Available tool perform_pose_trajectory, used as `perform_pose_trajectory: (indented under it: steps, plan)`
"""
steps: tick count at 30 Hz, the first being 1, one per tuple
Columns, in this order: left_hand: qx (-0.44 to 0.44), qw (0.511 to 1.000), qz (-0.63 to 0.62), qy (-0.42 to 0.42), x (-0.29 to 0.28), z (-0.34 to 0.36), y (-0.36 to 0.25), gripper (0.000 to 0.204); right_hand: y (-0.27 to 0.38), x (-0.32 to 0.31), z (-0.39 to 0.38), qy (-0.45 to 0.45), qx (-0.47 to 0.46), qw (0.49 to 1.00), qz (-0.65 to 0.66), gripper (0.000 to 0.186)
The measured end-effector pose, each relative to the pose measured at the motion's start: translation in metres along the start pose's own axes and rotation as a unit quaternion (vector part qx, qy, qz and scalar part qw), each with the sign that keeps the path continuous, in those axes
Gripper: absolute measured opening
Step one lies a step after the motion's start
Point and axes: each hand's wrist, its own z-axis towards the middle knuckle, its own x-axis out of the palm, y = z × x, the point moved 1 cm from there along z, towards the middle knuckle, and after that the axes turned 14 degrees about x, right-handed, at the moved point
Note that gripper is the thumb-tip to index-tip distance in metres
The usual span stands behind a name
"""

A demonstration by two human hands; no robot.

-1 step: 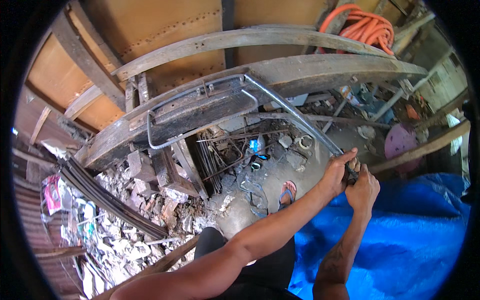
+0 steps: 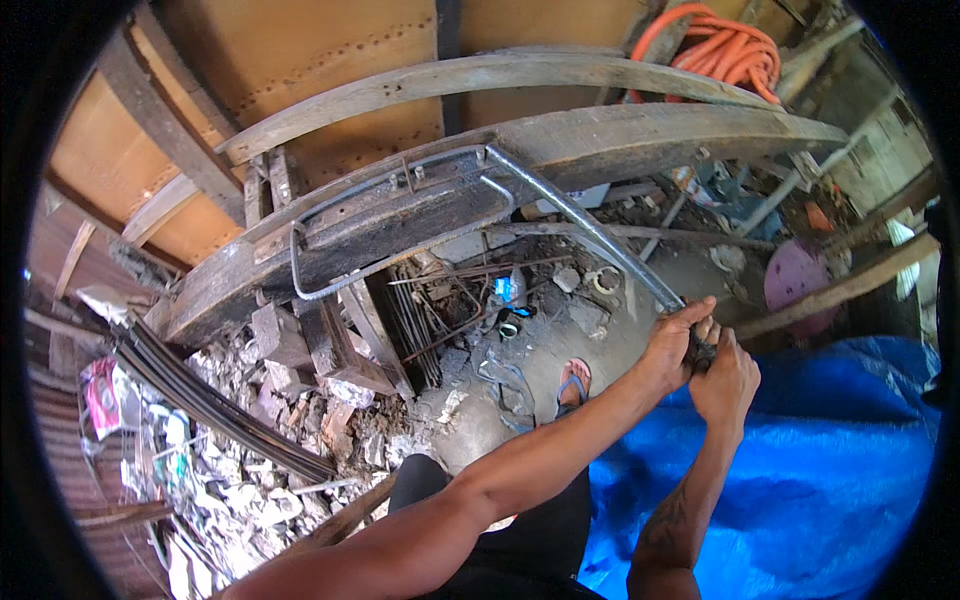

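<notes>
Timber beam [image 2: 620,132], metal bar [image 2: 590,226] partly hidden

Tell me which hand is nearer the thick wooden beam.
Left. The left hand holds the metal pipe on the side toward the thick wooden beam; the right hand is just below it in view, farther from the beam.

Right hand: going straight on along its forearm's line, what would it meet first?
Probably the wooden pole, which shows just beyond the right hand; depth is unclear, so it might pass above the pole instead.
</notes>
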Motion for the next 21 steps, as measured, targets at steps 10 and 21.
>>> perform_pose_trajectory:
  steps: [10,21]
  plan:
    - [-0.018,0.992,0.090,-0.089,0.032,-0.120,-0.074,0.018,0.035,-0.038,-0.097,0.269,-0.010,0.957,0.111,0.023]
    - [-0.123,0.987,0.054,-0.091,0.038,-0.141,-0.105,0.022,0.061,-0.025,-0.106,0.659,0.265,0.580,0.398,0.018]
